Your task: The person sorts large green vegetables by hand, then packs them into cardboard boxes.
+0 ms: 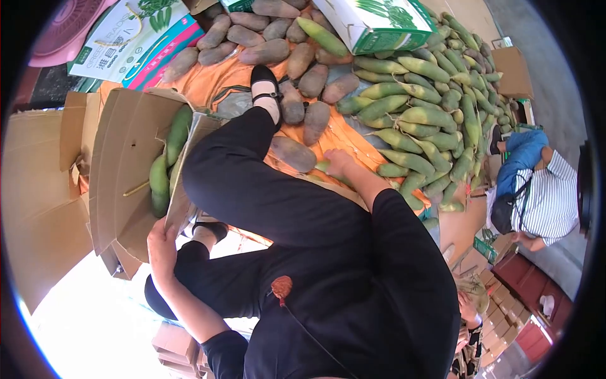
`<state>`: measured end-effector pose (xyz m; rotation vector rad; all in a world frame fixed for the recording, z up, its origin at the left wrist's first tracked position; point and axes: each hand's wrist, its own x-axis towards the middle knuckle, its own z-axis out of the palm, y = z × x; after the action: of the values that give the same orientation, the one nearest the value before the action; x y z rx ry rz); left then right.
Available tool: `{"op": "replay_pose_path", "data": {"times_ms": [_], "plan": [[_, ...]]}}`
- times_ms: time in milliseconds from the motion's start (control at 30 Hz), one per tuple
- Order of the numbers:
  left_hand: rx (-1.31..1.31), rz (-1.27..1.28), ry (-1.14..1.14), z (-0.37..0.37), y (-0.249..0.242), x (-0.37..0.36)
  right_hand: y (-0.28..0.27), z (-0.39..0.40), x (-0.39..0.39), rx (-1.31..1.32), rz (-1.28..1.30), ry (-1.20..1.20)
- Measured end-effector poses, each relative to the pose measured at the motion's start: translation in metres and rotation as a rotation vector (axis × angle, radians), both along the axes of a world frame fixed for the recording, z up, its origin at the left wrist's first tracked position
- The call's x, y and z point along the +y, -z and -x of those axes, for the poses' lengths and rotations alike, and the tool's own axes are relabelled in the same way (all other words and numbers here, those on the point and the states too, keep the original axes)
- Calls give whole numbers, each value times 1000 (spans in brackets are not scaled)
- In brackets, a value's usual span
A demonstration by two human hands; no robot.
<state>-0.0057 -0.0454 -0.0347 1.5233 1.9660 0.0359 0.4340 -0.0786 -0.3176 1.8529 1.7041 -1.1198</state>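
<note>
My left hand [162, 248] grips the near edge of an open cardboard box [120, 164], thumb and fingers on its rim. Inside that box lie green radishes [159, 183], end to end along its right side. My right hand [341, 163] is closed round a green radish [323, 166], mostly hidden under the palm and fingers, just right of my knee. Left of this hand lies a dark reddish root [293, 154] on the orange sheet [334, 134]. A large heap of green radishes [420, 117] spreads to its right.
Dark reddish roots [265, 52] lie beyond my shoe. Printed cartons [384, 31] stand at the top, beside a pink basket [66, 28] at the far left. A person in a striped shirt [546, 205] is at the right; another person [470, 303] is lower right, near stacked boxes [505, 316].
</note>
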Motion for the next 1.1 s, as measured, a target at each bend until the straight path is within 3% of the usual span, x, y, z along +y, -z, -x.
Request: {"op": "replay_pose_path", "data": {"times_ms": [100,200,333,400,533,633,700,733,800,833,933,1000,1100], "plan": [[6,2,-17,0,1,0,-15,14,7,-8,68,-67],[-21,-36,4,-1,-1,1,14,17,-4,-75,-55,-158],[10,-58,-1,-4,-4,2,-5,20,-2,-47,-100,-195],[11,-32,-10,-6,-9,4,2,15,-8,140,-2,21],[49,-93,63,4,1,-3,-9,2,-13,149,-28,60],[59,-104,50,2,-2,-4,-19,-20,-16,165,-224,64],[45,-101,28,0,-6,-3,-27,-30,-14,179,-373,279],[33,-96,29,1,-7,-3,-33,-31,-9,180,-375,263],[45,-125,31,3,-5,-6,-58,-34,3,340,-494,502],[50,-137,44,4,-4,-7,-72,-32,13,339,-498,493],[61,-141,57,5,-4,-8,-118,-16,57,736,-665,574],[70,-132,61,6,-4,-7,-174,7,90,690,-770,512],[52,-153,61,8,-2,-8,-254,45,127,895,-968,445]]}}
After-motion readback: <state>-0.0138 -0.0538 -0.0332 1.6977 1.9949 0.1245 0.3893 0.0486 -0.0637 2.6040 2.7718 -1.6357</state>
